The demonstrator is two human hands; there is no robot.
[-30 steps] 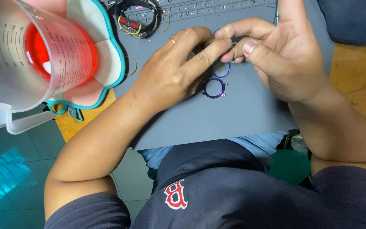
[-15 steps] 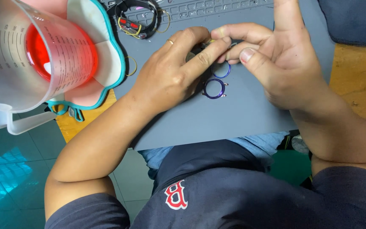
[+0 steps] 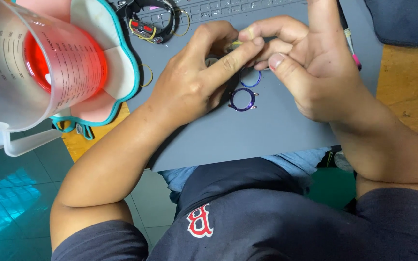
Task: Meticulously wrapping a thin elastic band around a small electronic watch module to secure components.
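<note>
My left hand [image 3: 194, 79] and my right hand [image 3: 310, 63] meet over a grey mat [image 3: 267, 130], their fingertips pinched together on a small part that the fingers mostly hide. Just below the fingertips a purple watch-case ring [image 3: 242, 99] lies flat on the mat. A smaller blue ring [image 3: 250, 77] lies right above it, partly under my right fingers. A round dark piece [image 3: 212, 60] shows under my left fingers.
A clear measuring jug [image 3: 20, 72] with a red bottom stands at the left on a pink, teal-edged pad [image 3: 117, 63]. A watch with a dark strap [image 3: 146, 19] lies on a keyboard [image 3: 228, 7] at the top. A pen [image 3: 351, 48] lies by my right hand. The wooden tabletop [image 3: 407, 87] shows at the right.
Both hands have shifted slightly toward the keyboard while staying pinched together. The two rings have not moved on the mat.
</note>
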